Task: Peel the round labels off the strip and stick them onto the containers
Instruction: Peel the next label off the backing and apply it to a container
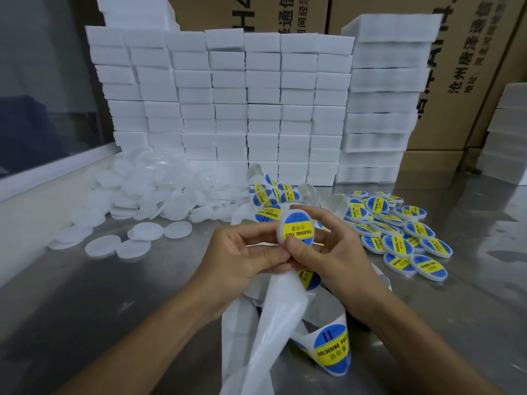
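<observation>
A round white container (295, 228) with a blue and yellow label on its face is held upright between both hands above the steel table. My right hand (322, 246) grips it, thumb at its lower edge and fingers curled behind. My left hand (242, 252) pinches its left rim and also holds the white backing strip (273, 317), which hangs down and curls toward me, carrying a label (332, 349) near its lower end. More strip with labels (271, 198) lies coiled behind the hands.
A heap of unlabelled white containers (159, 195) lies at the left. Labelled containers (399, 232) are piled at the right. Stacks of white foam blocks (242, 104) and cardboard boxes (467, 67) stand at the back of the steel table (114, 295).
</observation>
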A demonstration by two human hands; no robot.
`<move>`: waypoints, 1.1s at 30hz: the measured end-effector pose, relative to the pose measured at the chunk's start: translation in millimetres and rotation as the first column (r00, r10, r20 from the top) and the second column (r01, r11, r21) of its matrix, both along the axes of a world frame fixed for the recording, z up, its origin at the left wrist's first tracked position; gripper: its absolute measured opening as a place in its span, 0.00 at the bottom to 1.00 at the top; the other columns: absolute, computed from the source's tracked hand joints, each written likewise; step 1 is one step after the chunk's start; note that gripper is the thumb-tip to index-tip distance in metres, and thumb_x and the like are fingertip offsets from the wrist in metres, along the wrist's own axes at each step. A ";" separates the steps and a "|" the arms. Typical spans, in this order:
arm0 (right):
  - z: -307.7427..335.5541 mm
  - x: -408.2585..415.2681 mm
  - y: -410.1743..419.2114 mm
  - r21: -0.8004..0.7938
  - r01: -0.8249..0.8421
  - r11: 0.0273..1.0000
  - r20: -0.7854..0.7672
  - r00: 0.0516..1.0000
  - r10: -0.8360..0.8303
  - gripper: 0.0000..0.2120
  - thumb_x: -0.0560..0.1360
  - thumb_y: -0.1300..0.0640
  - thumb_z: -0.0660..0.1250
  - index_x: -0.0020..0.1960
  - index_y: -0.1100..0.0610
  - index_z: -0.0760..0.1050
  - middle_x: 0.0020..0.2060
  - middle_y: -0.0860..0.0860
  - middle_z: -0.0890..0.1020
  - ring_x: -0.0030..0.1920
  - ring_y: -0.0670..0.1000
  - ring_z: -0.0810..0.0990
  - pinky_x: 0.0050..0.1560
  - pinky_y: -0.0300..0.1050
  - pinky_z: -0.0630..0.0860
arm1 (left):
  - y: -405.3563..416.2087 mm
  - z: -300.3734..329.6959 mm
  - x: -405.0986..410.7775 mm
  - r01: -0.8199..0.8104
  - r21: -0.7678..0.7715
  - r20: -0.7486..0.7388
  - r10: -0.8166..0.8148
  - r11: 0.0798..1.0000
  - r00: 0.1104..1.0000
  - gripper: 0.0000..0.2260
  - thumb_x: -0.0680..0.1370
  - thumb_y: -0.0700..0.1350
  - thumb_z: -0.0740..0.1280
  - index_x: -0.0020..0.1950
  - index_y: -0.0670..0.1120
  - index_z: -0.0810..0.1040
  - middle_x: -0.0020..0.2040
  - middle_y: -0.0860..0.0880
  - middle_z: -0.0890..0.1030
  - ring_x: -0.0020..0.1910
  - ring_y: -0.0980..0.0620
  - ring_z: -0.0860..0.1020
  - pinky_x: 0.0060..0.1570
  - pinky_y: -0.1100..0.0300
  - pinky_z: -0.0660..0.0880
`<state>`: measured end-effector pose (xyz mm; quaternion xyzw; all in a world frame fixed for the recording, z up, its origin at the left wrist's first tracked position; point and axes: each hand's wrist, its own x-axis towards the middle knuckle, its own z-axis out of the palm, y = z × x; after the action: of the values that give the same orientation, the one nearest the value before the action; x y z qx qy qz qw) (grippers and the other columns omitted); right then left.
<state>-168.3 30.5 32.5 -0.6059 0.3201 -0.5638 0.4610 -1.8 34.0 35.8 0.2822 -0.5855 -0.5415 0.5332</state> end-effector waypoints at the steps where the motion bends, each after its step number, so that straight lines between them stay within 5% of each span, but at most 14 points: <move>1: 0.2 -1.5 -0.5 -0.007 -0.006 1.000 0.007 1.000 0.006 0.20 0.64 0.54 0.76 0.55 0.47 0.80 0.47 0.54 0.86 0.43 0.53 0.86 0.41 0.43 0.81 | -0.1 0.0 0.2 0.011 0.002 0.000 -0.011 1.000 1.000 0.15 0.68 0.37 0.73 0.54 0.45 0.84 0.50 0.42 0.85 0.48 0.42 0.84 0.43 0.60 0.80; 13: -0.1 -1.5 -1.9 -0.075 -0.065 0.995 -0.007 0.998 0.065 0.12 0.75 0.56 0.64 0.57 0.51 0.79 0.40 0.58 0.86 0.34 0.56 0.85 0.36 0.44 0.82 | -4.3 1.4 5.3 -0.056 0.063 -0.042 0.058 0.996 0.997 0.16 0.68 0.40 0.70 0.55 0.43 0.83 0.48 0.39 0.85 0.45 0.44 0.85 0.37 0.59 0.80; 18: -1.5 -0.3 -1.5 -0.123 0.108 0.986 -0.048 0.992 -0.114 0.11 0.71 0.53 0.70 0.52 0.56 0.82 0.37 0.55 0.86 0.29 0.53 0.82 0.32 0.42 0.80 | -4.3 4.1 7.0 -0.068 0.084 -0.088 0.076 0.994 0.993 0.12 0.67 0.40 0.70 0.49 0.45 0.85 0.46 0.39 0.85 0.42 0.44 0.85 0.34 0.59 0.80; 22: -5.1 2.9 -2.5 -0.195 0.156 0.968 -0.088 0.981 -0.176 0.23 0.64 0.53 0.77 0.58 0.54 0.79 0.37 0.56 0.85 0.34 0.57 0.84 0.37 0.49 0.83 | -5.8 1.5 5.3 -0.142 0.125 -0.049 0.149 0.982 0.988 0.08 0.74 0.34 0.68 0.52 0.39 0.82 0.44 0.40 0.85 0.38 0.45 0.84 0.34 0.59 0.80; 28: -4.8 -2.3 -4.2 -0.160 0.219 0.963 -0.076 0.970 -0.233 0.07 0.76 0.57 0.68 0.51 0.58 0.80 0.32 0.54 0.85 0.28 0.54 0.84 0.28 0.44 0.80 | -5.6 -0.5 1.5 -0.161 0.088 0.011 0.161 0.983 0.987 0.09 0.76 0.34 0.67 0.55 0.40 0.82 0.46 0.41 0.86 0.43 0.45 0.85 0.36 0.60 0.80; 33: -4.3 -2.0 -4.2 -0.229 0.295 0.928 -0.071 0.945 -0.318 0.05 0.78 0.62 0.66 0.49 0.56 0.79 0.33 0.51 0.85 0.25 0.50 0.82 0.25 0.38 0.76 | -1.7 -2.2 -3.0 -0.119 0.054 0.059 0.116 0.991 0.992 0.17 0.71 0.34 0.72 0.59 0.42 0.80 0.47 0.43 0.86 0.45 0.44 0.85 0.39 0.60 0.81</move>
<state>-170.3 26.3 28.2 -0.6241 0.3720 -0.6270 0.2811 -4.8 32.3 33.7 0.3462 -0.5667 -0.5179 0.5393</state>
